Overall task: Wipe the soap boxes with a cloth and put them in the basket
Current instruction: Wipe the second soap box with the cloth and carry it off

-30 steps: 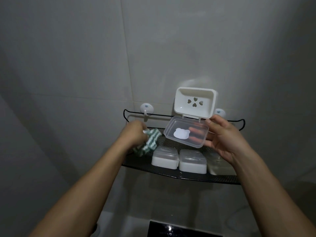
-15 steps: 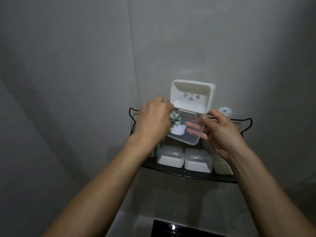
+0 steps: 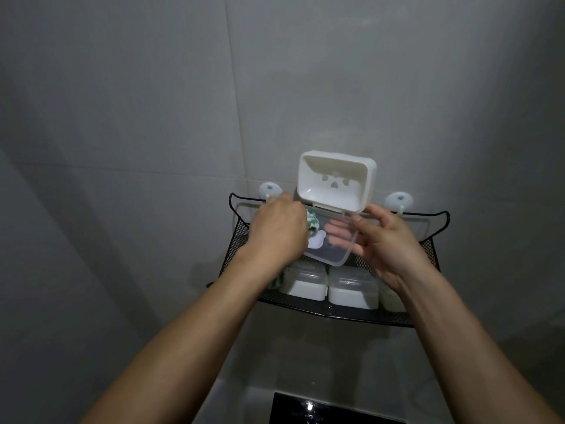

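An open white soap box (image 3: 336, 182) is held up in front of the wall, its clear lid (image 3: 333, 249) hanging down with a white bear mark. My right hand (image 3: 388, 243) grips that lid from the right, fingers behind it. My left hand (image 3: 278, 232) holds a green and white cloth (image 3: 312, 221) bunched against the lid's left part. Below, the black mesh basket (image 3: 342, 312) on the wall holds closed soap boxes (image 3: 351, 290), side by side.
Two white suction hooks (image 3: 399, 201) hold the basket on the grey tiled wall. A dark glossy object (image 3: 333, 410) lies below at the bottom edge. The wall corner runs along the left.
My left hand has brought the cloth up from the basket's left side onto the clear lid. The open box has tilted and risen a little in my right hand.
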Motion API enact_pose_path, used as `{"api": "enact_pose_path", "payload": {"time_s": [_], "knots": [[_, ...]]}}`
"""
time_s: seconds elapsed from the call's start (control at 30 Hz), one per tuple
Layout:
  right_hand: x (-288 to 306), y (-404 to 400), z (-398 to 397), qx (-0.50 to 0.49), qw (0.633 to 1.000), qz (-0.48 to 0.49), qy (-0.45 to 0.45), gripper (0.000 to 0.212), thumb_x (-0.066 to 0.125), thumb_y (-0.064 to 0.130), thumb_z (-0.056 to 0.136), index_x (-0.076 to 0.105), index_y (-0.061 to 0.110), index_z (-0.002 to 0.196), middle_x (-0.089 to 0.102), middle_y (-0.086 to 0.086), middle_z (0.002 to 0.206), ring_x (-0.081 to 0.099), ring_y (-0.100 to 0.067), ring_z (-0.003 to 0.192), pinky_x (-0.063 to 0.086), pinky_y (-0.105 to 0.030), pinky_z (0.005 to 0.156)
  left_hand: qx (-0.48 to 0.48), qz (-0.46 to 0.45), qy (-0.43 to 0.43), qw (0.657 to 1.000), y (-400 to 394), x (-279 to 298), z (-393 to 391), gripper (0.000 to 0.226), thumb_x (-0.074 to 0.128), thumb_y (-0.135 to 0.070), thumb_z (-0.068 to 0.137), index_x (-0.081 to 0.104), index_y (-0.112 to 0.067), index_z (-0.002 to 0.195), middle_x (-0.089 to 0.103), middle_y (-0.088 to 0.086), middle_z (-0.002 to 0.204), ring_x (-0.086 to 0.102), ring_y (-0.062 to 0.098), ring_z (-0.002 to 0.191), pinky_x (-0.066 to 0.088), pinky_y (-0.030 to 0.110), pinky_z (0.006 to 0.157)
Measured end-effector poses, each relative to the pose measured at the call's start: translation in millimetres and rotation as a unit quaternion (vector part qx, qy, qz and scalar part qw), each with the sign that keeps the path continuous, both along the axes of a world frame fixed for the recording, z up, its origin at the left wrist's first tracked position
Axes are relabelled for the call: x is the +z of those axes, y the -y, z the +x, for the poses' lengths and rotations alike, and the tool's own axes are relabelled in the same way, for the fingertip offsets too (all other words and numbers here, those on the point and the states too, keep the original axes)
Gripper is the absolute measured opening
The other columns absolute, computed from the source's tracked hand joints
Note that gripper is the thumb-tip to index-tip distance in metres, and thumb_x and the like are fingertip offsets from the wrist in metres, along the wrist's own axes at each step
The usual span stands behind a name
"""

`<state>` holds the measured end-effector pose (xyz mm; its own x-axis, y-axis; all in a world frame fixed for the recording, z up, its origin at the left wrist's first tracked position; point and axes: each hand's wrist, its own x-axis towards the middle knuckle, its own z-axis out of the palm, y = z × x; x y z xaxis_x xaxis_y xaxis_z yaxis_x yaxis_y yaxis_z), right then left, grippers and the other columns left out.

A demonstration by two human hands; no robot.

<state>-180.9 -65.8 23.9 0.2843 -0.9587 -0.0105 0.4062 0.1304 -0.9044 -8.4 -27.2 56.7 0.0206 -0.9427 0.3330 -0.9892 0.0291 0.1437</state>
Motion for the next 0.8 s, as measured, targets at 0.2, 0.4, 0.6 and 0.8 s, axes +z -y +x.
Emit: {"api": "enact_pose_path", "payload": {"time_s": [0.2, 0.4, 0.6, 0.8], "knots": [[-1, 0, 8, -0.005, 1.0, 0.012, 0.0, 0.018, 0.04, -0.002, 0.103, 0.057, 0.001, 0.108, 0.072, -0.028, 0.1, 0.073, -0.038, 0.095, 0.062, -0.045, 0.079, 0.006, -0.012, -0.031, 0.999, 1, -2, -10, 0.012, 0.061, -0.02, 0.094, 0.064, -0.008, 0.092, 0.046, 0.003, 0.088, 0.059, 0.025, 0.082, 0.038, 0.034, 0.063], [2, 4, 8, -0.007, 0.999, 0.024, 0.032, 0.025, 0.042, -0.002, 0.102, 0.058, 0.003, 0.12, 0.071, -0.014, 0.096, 0.073, -0.017, 0.074, 0.063, -0.036, 0.072, -0.12, 0.014, -0.049, 0.991, -8, 9, -27, 0.03, 0.056, -0.025, 0.095, 0.066, -0.035, 0.122, 0.056, 0.007, 0.107, 0.057, 0.028, 0.104, 0.048, 0.041, 0.084], [7, 3, 1, 0.0, 0.999, 0.028, 0.035, 0.025, 0.042, -0.003, 0.102, 0.061, 0.007, 0.115, 0.072, -0.017, 0.098, 0.074, -0.021, 0.075, 0.062, -0.034, 0.062, -0.17, 0.051, -0.058, 0.982, -9, 13, -24, 0.039, 0.054, -0.017, 0.097, 0.064, -0.04, 0.127, 0.05, 0.001, 0.102, 0.052, 0.026, 0.108, 0.043, 0.039, 0.09], [9, 6, -3, 0.007, 0.999, 0.031, 0.02, 0.03, 0.035, -0.005, 0.103, 0.054, 0.0, 0.126, 0.074, -0.025, 0.097, 0.075, -0.03, 0.089, 0.062, -0.034, 0.065, -0.224, 0.088, -0.009, 0.971, -11, 17, -15, 0.043, 0.053, -0.008, 0.093, 0.073, -0.04, 0.113, 0.05, -0.004, 0.101, 0.045, 0.021, 0.107, 0.036, 0.041, 0.095]]}}
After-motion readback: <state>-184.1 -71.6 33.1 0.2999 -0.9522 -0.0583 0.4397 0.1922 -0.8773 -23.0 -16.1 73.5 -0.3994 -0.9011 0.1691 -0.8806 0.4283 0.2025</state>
